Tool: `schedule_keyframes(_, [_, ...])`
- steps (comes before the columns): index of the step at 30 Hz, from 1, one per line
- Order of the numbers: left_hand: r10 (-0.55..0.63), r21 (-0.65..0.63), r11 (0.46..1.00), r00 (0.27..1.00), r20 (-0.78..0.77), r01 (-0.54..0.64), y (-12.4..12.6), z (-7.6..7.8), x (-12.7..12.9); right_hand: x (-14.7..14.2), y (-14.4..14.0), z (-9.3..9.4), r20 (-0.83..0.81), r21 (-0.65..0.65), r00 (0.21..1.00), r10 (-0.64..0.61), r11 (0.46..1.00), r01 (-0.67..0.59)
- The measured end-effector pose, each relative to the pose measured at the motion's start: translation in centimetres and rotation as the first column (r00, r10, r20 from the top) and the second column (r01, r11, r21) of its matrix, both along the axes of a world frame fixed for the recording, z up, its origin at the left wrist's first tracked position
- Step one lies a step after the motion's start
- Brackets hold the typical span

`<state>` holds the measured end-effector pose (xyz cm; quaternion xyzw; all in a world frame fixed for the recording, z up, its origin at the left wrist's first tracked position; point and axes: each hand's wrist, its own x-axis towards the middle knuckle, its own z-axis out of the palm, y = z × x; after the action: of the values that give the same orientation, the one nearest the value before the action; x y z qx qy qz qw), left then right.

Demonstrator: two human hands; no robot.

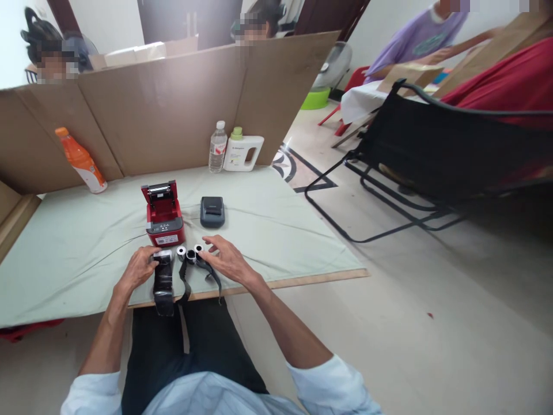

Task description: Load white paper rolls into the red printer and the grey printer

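Note:
My left hand [139,267] has its thumb and fingers closed on the left edge of a roll with a wide black strip [163,276], which hangs over the table's front edge. Several small rolls with white rims stand beside it, among them a left one [181,252] and a right one [199,249]; narrow black strips [185,282] trail from them. My right hand [227,259] hovers at the right roll, fingers apart; whether its thumb touches the roll I cannot tell. Behind the rolls sits a red printer [166,230] with its lid raised. A dark grey portable printer [212,212] lies right of it.
An orange bottle [82,161] leans against the cardboard screen [173,115] at the back. A clear water bottle [218,147] and a white jug [244,153] stand there too. Right of the table is a black folding chair [432,144]. Other people sit beyond the screen and at right.

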<state>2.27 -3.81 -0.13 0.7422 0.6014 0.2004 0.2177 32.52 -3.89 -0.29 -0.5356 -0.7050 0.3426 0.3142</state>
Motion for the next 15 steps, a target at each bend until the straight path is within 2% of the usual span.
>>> schedule_keyframes(4, [-0.002, -0.011, 1.000, 0.990, 0.140, 0.003, -0.5, 0.5, 0.1, -0.6, 0.0, 0.6, -0.005, 0.185, 1.000, -0.010, 0.983, 0.011])
schedule_keyframes(8, [0.004, -0.001, 1.000, 0.962, 0.273, -0.004, -1.5, 1.4, 0.2, -2.1, -0.5, 2.0, -0.043, 0.324, 0.998, 0.050, 0.946, -0.033])
schedule_keyframes(12, [-0.025, 0.026, 1.000, 0.909, 0.416, 0.016, -2.6, 3.0, 0.5, -4.3, -1.7, 3.2, -0.113, 0.319, 0.983, 0.147, 0.942, -0.104])
schedule_keyframes(15, [-0.031, 0.035, 0.999, 0.854, 0.519, 0.015, -3.1, 4.4, 0.8, -5.9, -2.7, 3.5, -0.184, 0.208, 0.967, 0.175, 0.969, -0.136])
